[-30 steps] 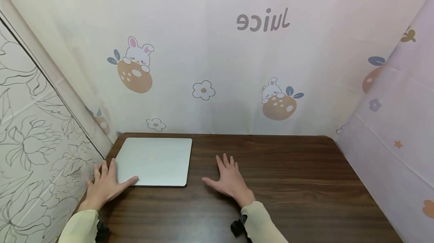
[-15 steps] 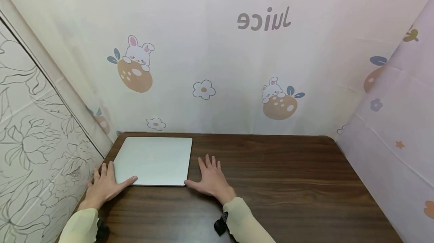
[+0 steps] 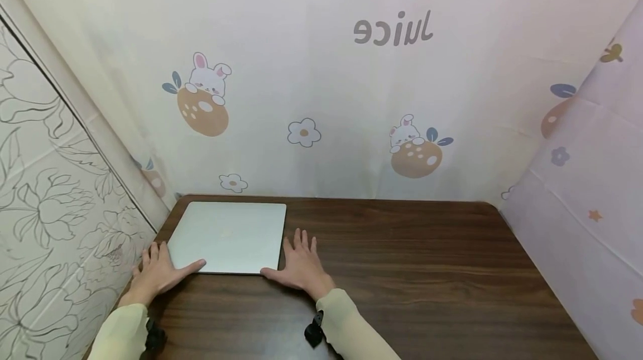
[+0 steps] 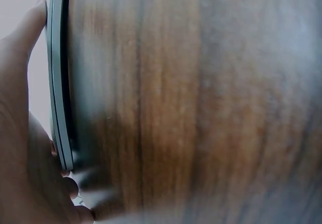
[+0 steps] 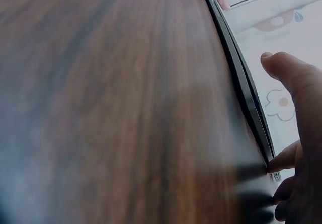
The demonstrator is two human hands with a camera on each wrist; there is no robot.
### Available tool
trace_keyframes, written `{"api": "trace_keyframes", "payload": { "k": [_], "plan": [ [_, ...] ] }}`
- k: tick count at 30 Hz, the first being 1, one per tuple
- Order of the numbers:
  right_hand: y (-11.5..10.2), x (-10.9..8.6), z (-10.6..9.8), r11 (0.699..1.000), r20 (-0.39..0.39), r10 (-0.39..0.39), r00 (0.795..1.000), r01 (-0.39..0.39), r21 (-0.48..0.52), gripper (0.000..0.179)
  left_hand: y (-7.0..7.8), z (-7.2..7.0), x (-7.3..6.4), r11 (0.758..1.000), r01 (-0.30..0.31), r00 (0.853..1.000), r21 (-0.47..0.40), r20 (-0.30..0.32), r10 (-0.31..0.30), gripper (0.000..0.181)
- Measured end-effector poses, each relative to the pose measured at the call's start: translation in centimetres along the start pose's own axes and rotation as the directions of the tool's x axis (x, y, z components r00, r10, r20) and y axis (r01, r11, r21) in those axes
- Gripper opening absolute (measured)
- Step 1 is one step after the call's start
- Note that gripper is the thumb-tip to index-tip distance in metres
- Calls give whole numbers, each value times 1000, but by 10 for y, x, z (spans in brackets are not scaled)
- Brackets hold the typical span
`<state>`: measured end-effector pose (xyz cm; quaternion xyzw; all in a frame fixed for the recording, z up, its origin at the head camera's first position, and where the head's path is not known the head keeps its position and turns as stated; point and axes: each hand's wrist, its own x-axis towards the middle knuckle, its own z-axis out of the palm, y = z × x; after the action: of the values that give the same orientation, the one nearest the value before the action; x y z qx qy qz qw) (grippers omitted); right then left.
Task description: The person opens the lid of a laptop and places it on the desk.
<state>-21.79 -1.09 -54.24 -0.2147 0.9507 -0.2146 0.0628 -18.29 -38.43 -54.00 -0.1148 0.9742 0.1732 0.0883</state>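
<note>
A closed silver laptop (image 3: 228,237) lies flat at the left back of the dark wooden table. At its front left corner is my left hand (image 3: 157,275), fingers spread along the left side and thumb over the front edge of the lid. In the left wrist view that thumb (image 4: 30,27) lies against the lid's edge. My right hand (image 3: 300,265) is at the laptop's right side, fingers extended. The right wrist view shows its fingertips (image 5: 282,159) at the side edge, with the thumb (image 5: 284,68) raised above the lid.
The brown wood-grain table (image 3: 427,276) extends to the right and in front of the laptop. A printed cloth curtain (image 3: 331,81) hangs close behind the table's back edge. Another cloth with line-drawn flowers (image 3: 55,209) borders the left side.
My right hand has moved left from the bare tabletop to the laptop's right edge, its thumb now over the front right corner. The left hand has stayed nearly still at its corner.
</note>
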Motion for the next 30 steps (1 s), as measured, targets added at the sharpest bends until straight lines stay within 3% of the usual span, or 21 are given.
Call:
{"api": "trace_keyframes", "payload": {
  "k": [6,13,19,30],
  "plan": [
    [-6,1,1,1000,5,-18,1000,18,12,112,0,-3,1,999,6,999,-38,34,-5,144],
    [-6,3,4,998,15,-12,1000,13,-68,115,-1,0,-1,999,-25,998,-47,52,27,153],
    [-5,2,4,996,12,-18,1000,19,-83,114,2,-1,-7,998,-33,997,-44,65,36,148],
    [2,-3,-2,993,2,-22,1000,22,-113,113,12,3,-15,997,-46,999,-59,16,47,145]
  ]
}}
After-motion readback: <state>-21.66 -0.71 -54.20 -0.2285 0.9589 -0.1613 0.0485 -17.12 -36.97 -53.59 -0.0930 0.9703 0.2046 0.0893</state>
